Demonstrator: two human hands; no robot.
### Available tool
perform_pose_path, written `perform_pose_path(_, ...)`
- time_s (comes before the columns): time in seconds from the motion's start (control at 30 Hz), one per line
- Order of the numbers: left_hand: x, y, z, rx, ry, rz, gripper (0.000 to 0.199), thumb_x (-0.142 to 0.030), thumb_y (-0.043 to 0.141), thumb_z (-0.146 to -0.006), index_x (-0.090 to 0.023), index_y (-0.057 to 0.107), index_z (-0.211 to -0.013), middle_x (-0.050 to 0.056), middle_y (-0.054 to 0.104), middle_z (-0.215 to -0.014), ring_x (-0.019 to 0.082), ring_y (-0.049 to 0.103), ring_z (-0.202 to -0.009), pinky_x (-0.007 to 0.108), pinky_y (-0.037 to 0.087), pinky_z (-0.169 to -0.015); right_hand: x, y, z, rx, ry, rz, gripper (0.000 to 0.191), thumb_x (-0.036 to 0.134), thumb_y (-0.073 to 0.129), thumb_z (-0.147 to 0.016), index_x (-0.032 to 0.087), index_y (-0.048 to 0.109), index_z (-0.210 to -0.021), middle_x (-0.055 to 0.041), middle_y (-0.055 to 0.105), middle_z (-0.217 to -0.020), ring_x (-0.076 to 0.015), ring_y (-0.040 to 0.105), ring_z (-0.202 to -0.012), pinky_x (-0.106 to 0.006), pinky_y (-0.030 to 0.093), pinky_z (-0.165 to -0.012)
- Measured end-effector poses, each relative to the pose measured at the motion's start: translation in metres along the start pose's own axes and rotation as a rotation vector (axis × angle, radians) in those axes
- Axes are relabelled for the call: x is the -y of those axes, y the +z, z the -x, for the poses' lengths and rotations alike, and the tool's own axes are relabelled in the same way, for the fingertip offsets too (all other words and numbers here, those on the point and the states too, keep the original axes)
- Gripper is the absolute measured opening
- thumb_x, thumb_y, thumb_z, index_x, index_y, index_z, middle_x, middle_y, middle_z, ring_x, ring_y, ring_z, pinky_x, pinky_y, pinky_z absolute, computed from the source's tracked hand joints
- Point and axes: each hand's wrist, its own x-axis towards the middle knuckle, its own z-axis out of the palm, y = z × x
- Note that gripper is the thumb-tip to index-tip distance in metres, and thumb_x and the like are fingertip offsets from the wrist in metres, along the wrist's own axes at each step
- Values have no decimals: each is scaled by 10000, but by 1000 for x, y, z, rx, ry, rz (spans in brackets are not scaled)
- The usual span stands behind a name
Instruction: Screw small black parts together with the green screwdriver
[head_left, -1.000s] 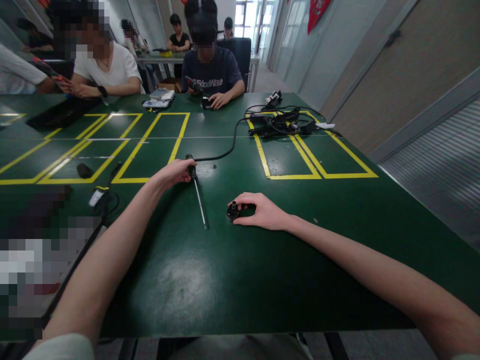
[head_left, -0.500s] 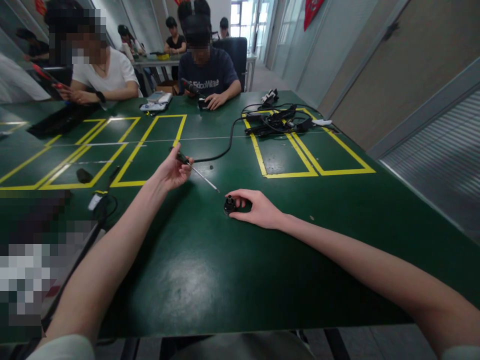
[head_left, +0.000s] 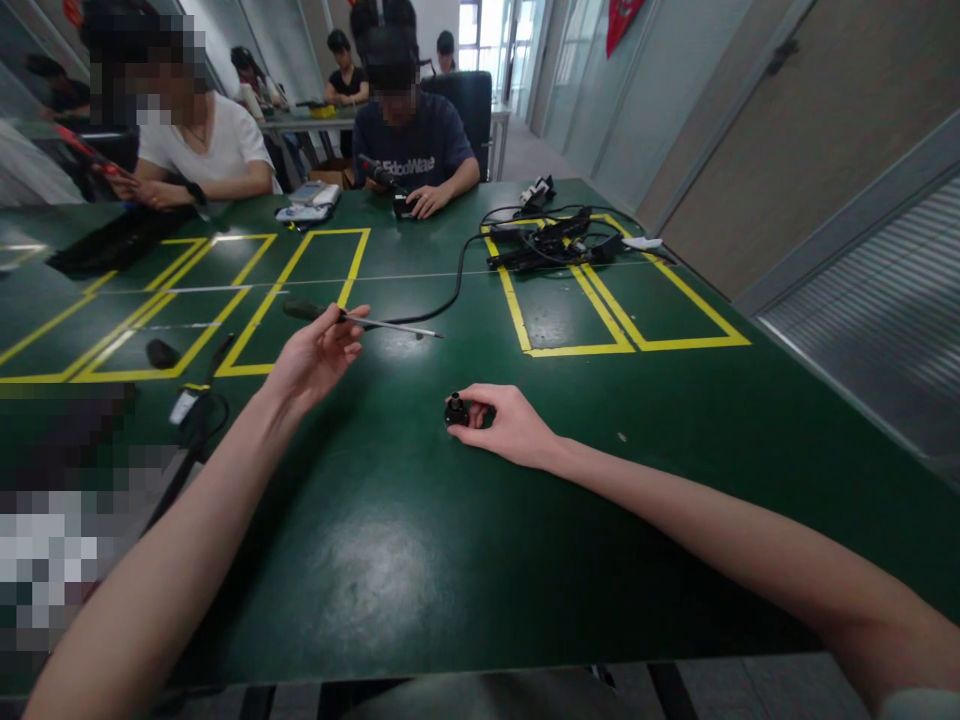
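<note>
My left hand (head_left: 319, 350) is closed on a screwdriver (head_left: 394, 326), held above the table left of centre. Its dark handle sticks out to the left of the fingers, and the thin metal shaft points right, nearly level. Near the middle of the table, my right hand (head_left: 510, 425) pinches a small round black part (head_left: 455, 411) between thumb and fingers. A narrower stub rises from the top of that part; its exact kind I cannot make out. The screwdriver's tip is apart from the part, above and to its left in the picture.
A tangle of black cables and dark parts (head_left: 555, 242) lies at the back right over yellow tape outlines. At left are a dark lump (head_left: 161, 353) and a cable with a white label (head_left: 184, 405). Two people work across the green table (head_left: 600, 560).
My left hand has moved left and slightly down, and the screwdriver has swung from slanting down to nearly level, its tip rising away from the black part. The right hand keeps its pinch.
</note>
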Motion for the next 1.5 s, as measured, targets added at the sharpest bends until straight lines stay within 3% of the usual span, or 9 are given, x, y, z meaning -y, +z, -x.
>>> perform_pose_path(0.1, 8, -2, 12, -36, 29, -37, 300, -221, 494, -1053, -152, 656, -810, 72, 777, -930, 80, 655, -661, 148, 526, -552, 1, -2, 1, -9, 18, -11, 266, 282, 763, -772, 155, 758, -1005, -30, 713, -844, -136, 632, -651, -271, 524, -612)
perform_pose_path(0.23, 18, -2, 24, -23, 86, -52, 209, -258, 613, -1009, -181, 591, -816, 36, 777, -823, 91, 685, -643, 169, 557, -589, 2, -6, 1, -12, 58, -31, 274, 299, 760, -763, 163, 760, -1001, -22, 710, -816, -138, 629, -641, -277, 529, -615)
perform_pose_path(0.5, 15, -5, 41, -1, 316, -147, 214, -392, 598, -1017, -233, 502, -912, 6, 760, -682, 142, 711, -543, 200, 531, -499, 3, -6, 1, -12, 46, 25, 257, 250, 737, -751, 152, 758, -988, -4, 673, -774, -114, 563, -612, -248, 456, -577)
perform_pose_path(0.77, 34, 0, 47, 167, 563, -193, 500, -610, 789, -827, -251, 492, -1008, 14, 784, -714, 194, 733, -544, 279, 614, -528, 3, -5, 0, 32, 67, -20, 255, 266, 713, -802, 125, 774, -1006, -7, 660, -758, -111, 537, -633, -240, 421, -583)
perform_pose_path(1.0, 33, 11, 64, 231, 663, -242, 410, -537, 773, -877, -260, 508, -1023, 6, 801, -762, 195, 748, -584, 314, 639, -566, 4, -3, 0, 6, 42, 7, 209, 289, 740, -827, 124, 766, -953, 5, 634, -721, -102, 511, -606, -244, 400, -569)
perform_pose_path(1.23, 33, 9, 65, 329, 706, -278, 317, -450, 709, -958, -248, 483, -1053, -7, 805, -790, 176, 762, -611, 297, 645, -602, 5, -4, 0, 8, 16, 31, 169, 268, 737, -852, 126, 763, -940, 7, 621, -731, -100, 502, -612, -247, 395, -574)
perform_pose_path(1.5, 33, 16, 64, 353, 709, -340, 260, -388, 669, -994, -251, 464, -1077, -31, 776, -773, 154, 757, -644, 278, 624, -590, 4, -5, 0, 24, 24, 54, 161, 274, 744, -858, 129, 755, -926, 5, 618, -742, -106, 510, -623, -250, 400, -587)
